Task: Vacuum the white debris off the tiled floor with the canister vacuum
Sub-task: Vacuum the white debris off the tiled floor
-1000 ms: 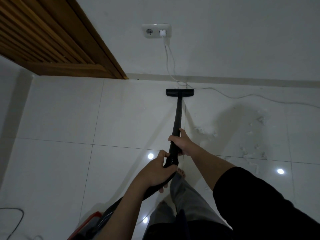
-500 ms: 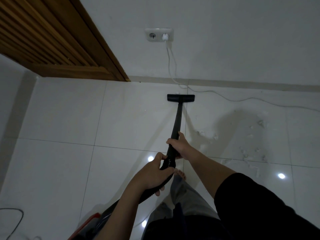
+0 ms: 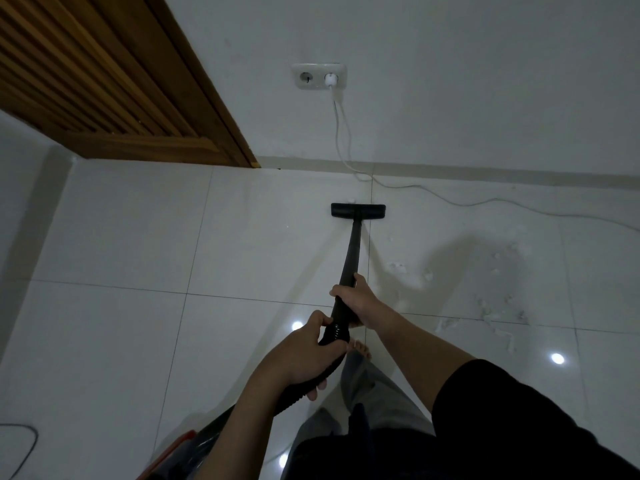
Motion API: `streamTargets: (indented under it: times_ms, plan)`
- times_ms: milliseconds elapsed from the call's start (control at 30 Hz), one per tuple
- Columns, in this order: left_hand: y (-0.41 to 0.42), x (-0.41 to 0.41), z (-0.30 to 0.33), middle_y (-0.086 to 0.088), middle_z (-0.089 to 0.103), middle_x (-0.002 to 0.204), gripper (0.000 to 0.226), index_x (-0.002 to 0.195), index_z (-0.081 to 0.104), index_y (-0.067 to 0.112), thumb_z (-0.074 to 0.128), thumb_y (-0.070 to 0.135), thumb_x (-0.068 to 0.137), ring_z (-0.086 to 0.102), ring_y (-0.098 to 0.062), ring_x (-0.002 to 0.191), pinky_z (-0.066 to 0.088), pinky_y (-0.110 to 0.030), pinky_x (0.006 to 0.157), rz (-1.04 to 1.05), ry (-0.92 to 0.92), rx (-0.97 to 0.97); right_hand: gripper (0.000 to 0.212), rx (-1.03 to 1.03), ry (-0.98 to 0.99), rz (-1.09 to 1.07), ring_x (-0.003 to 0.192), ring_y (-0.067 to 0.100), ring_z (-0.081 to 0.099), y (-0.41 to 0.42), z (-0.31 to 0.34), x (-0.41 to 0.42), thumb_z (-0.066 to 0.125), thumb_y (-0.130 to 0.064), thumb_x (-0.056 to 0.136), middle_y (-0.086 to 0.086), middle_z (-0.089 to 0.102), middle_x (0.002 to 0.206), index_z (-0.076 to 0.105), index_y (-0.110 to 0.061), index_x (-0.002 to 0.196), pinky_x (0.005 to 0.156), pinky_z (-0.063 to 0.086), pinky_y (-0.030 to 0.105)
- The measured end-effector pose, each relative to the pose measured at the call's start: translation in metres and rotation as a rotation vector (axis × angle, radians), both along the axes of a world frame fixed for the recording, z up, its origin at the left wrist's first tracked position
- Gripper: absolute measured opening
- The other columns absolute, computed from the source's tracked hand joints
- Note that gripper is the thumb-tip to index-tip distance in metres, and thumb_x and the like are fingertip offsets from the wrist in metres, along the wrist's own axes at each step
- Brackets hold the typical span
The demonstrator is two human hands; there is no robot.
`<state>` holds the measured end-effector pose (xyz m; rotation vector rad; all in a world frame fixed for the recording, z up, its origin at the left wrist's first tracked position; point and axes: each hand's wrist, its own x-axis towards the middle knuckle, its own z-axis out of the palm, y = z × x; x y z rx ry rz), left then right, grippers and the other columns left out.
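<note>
Both hands (image 3: 356, 303) grip smooth blk wand (image 3: 351, 258), ribbed hose (image 3: 332, 336).

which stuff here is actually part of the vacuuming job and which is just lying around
Part of the job:
- floor nozzle
- black wand, gripped by right hand
- ribbed hose, gripped by left hand
- white debris
- tiled floor

Just there:
- wall socket
- white cable
- wooden door
- dark cord

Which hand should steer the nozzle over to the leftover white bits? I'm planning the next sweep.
Right. The right hand grips the wand farther forward, closer to the nozzle, and the debris lies on its side. The left hand holds the hose end.
</note>
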<state>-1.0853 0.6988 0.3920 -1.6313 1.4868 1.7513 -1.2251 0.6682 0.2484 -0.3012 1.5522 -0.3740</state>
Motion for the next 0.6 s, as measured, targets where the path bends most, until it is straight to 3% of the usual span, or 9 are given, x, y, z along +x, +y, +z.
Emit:
streamTargets:
  times_ms: [300,400,500,600]
  plan:
    - [0.058,0.018,0.01,-0.008,0.065,0.074,0.032,0.119,0.035,0.029,0.051,0.04,0.093,0.059,-0.018,0.048,0.055,-0.033,0.055,0.014,0.034,0.002,0.081,-0.013,0.018,-0.012,0.083,0.021,0.063,0.058,-0.002,0.02,0.063,-0.021,0.089,0.007,0.058,0.104,0.016,-0.023,0.155,0.056,0.05,0.03]
    - [0.089,0.032,0.014,-0.009,0.063,0.083,0.032,0.12,0.035,0.026,0.049,0.038,0.094,0.061,-0.023,0.058,0.058,-0.04,0.062,-0.025,0.038,-0.027,0.077,-0.026,0.008,-0.049,0.084,0.024,0.063,0.091,-0.004,0.036,0.066,-0.019,0.085,0.011,0.059,0.106,0.026,-0.019,0.151,0.064,0.055,0.035]
    - [0.123,0.051,0.017,-0.006,0.061,0.081,0.031,0.119,0.035,0.023,0.047,0.036,0.094,0.06,-0.021,0.059,0.056,-0.041,0.068,-0.077,0.04,-0.044,0.062,-0.046,0.001,-0.063,0.08,0.027,0.062,0.128,-0.002,0.054,0.068,-0.019,0.08,0.015,0.059,0.103,0.042,-0.01,0.136,0.066,0.055,0.037]
    - [0.157,0.067,0.018,0.0,0.057,0.079,0.034,0.122,0.038,0.019,0.046,0.036,0.093,0.053,-0.013,0.063,0.046,-0.032,0.063,-0.133,0.038,-0.083,0.042,-0.076,0.006,-0.061,0.074,0.026,0.059,0.165,0.002,0.072,0.067,-0.021,0.078,0.015,0.057,0.093,0.051,-0.006,0.114,0.062,0.051,0.037]
